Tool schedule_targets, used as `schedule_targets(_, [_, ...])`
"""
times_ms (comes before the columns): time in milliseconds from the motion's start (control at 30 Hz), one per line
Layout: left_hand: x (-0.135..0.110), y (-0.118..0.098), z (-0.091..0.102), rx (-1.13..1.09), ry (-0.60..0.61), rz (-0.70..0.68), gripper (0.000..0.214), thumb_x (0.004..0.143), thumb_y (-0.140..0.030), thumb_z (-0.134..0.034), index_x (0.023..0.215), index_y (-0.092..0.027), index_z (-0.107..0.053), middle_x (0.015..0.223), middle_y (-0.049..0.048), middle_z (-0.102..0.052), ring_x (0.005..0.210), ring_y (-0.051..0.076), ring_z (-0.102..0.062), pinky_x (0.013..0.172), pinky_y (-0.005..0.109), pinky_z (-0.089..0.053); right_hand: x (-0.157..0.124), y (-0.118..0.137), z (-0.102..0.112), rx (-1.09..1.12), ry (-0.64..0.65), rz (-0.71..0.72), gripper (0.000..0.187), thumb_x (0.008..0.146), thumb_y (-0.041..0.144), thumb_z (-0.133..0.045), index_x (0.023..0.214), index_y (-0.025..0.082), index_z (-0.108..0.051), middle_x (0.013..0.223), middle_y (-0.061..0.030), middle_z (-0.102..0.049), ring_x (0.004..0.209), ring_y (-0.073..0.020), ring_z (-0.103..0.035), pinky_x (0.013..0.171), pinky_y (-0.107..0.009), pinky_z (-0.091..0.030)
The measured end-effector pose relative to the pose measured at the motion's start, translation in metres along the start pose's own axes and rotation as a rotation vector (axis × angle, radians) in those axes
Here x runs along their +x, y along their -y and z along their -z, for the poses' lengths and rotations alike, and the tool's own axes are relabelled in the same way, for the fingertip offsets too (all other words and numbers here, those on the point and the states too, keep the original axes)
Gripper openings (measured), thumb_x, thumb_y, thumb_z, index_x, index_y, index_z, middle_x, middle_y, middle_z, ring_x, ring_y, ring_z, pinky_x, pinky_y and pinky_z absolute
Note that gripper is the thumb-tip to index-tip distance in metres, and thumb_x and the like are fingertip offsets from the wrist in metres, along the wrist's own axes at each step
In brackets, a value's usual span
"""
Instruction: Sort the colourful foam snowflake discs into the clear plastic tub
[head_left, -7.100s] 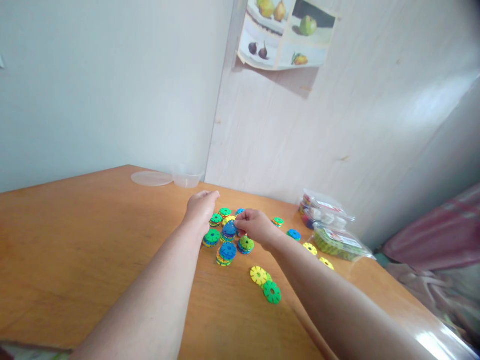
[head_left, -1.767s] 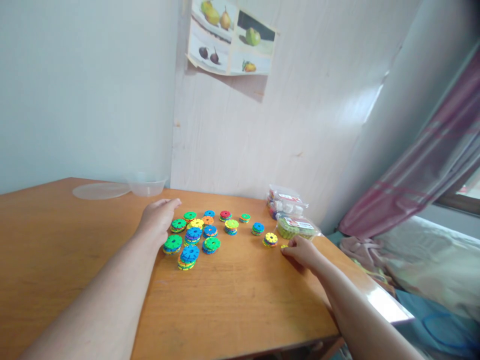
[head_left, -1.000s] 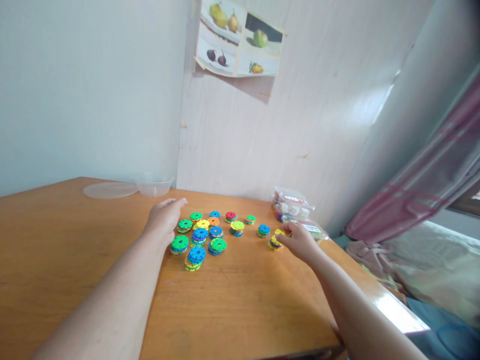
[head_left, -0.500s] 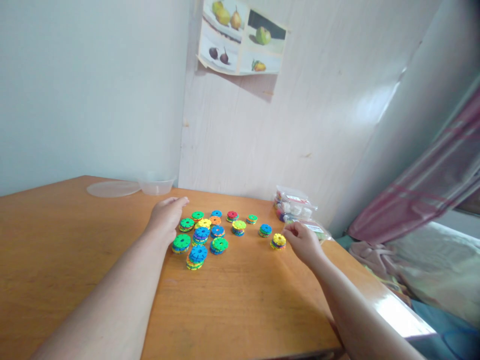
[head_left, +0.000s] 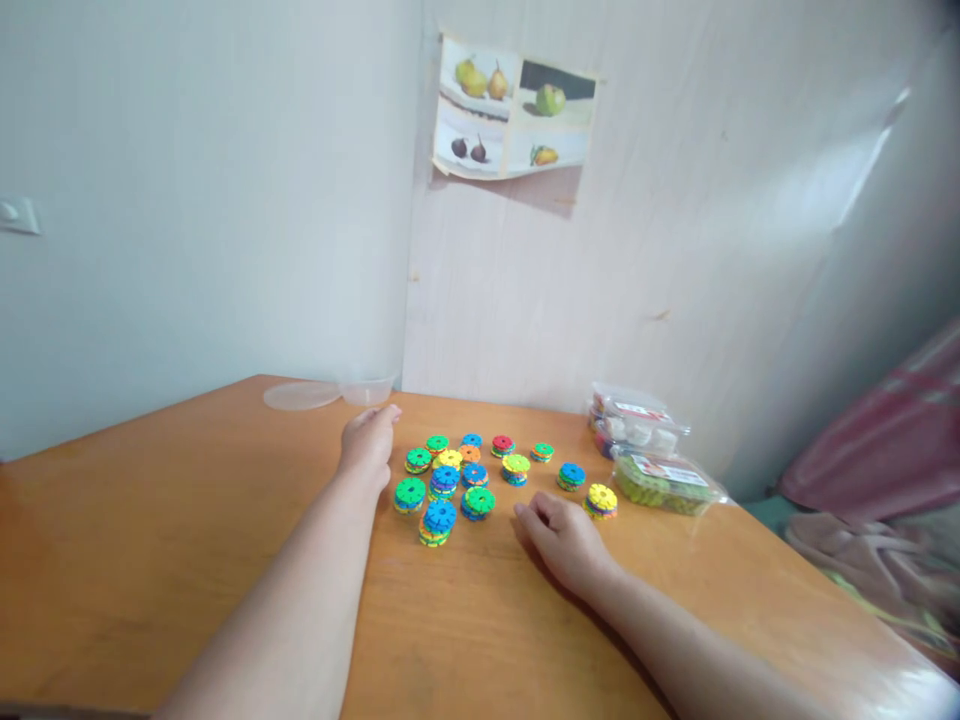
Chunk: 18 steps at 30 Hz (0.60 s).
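Observation:
Short stacks of notched plastic discs stand in a loose group on the wooden table. My left hand [head_left: 369, 445] rests on its edge left of the group, fingers stretched forward and thumb apart, beside a green-topped stack [head_left: 410, 493]. My right hand [head_left: 566, 540] is low over the table with curled fingers; nothing shows in them. It lies between a green-topped stack [head_left: 478, 502] and a yellow-topped stack [head_left: 601, 500], touching neither. Nearest me is a blue-topped stack [head_left: 438, 520], its upper discs shifted sideways. Farther back are a red-topped stack [head_left: 502, 445] and a lime-topped stack [head_left: 516, 468].
Clear plastic boxes [head_left: 637, 415] are piled at the back right, with a box of green pieces [head_left: 667, 485] before them. A clear bowl [head_left: 367, 391] and a round lid [head_left: 300, 397] sit at the back left. Fruit pictures [head_left: 514, 110] hang on the wall.
My right hand has moved left and nearer to me, away from the yellow-topped stack. My left hand stays beside the group. The view has turned left, so everything appears farther right.

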<state>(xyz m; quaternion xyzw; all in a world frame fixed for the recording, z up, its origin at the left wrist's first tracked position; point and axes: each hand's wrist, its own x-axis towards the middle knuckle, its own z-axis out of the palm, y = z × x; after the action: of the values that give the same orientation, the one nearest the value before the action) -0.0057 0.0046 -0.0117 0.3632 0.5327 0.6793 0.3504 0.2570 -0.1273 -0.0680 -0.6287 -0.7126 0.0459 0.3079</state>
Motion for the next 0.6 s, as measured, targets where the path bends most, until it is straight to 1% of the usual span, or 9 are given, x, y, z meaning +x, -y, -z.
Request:
schedule_targets(167, [-0.001,0.008,0.000,0.025,-0.013,-0.034,0.020,0.062,-0.035,-0.062,0.072,-0.018,-0.063,0.077,0.0044,-0.069,0.078,0.019,-0.062,0.068,0.030,-0.044,-0.004,-0.004,-0.001,-0.026,0.031,0.038,0.042,0.093,0.047,-0.042,0.061,0.021,-0.040,0.059,0.0002,-0.052,0.057,-0.0141,-0.045,0.054,-0.027,-0.025])
schedule_targets(300, [-0.005,0.014,0.000,0.072,-0.059,-0.068,0.016,0.066,-0.036,-0.058,0.069,-0.020,-0.059,0.067,0.0016,-0.062,0.072,0.018,-0.059,0.064,0.028,-0.044,-0.003,-0.007,-0.003,0.030,0.036,0.031,0.043,0.095,0.050,-0.039,0.061,0.022,-0.038,0.060,0.0002,-0.051,0.057,-0.0146,-0.047,0.054,-0.028,-0.027])
schedule_targets(367, [-0.004,0.016,0.000,0.111,-0.085,-0.078,0.015,0.068,-0.035,-0.055,0.069,-0.020,-0.058,0.066,0.0010,-0.061,0.070,0.017,-0.057,0.063,0.028,-0.044,-0.002,-0.009,-0.004,0.051,0.050,0.022,0.044,0.095,0.051,-0.038,0.062,0.022,-0.037,0.059,0.0007,-0.050,0.057,-0.0146,-0.046,0.054,-0.028,-0.028])
schedule_targets(500, [0.007,0.016,-0.001,0.229,-0.118,-0.086,0.014,0.072,-0.032,-0.051,0.066,-0.020,-0.055,0.063,0.0010,-0.058,0.065,0.016,-0.055,0.058,0.027,-0.042,-0.002,-0.012,-0.005,0.067,0.093,0.021,0.045,0.095,0.054,-0.036,0.063,0.022,-0.038,0.060,0.0011,-0.049,0.058,-0.0152,-0.047,0.055,-0.028,-0.028])
schedule_targets(600, [0.024,0.015,0.002,0.347,-0.128,-0.099,0.015,0.074,-0.032,-0.050,0.070,-0.020,-0.059,0.063,0.0020,-0.059,0.064,0.017,-0.057,0.056,0.027,-0.041,-0.003,-0.015,-0.008,0.080,0.108,0.018,0.046,0.095,0.056,-0.036,0.063,0.022,-0.039,0.060,0.0009,-0.050,0.058,-0.0156,-0.047,0.056,-0.029,-0.029])
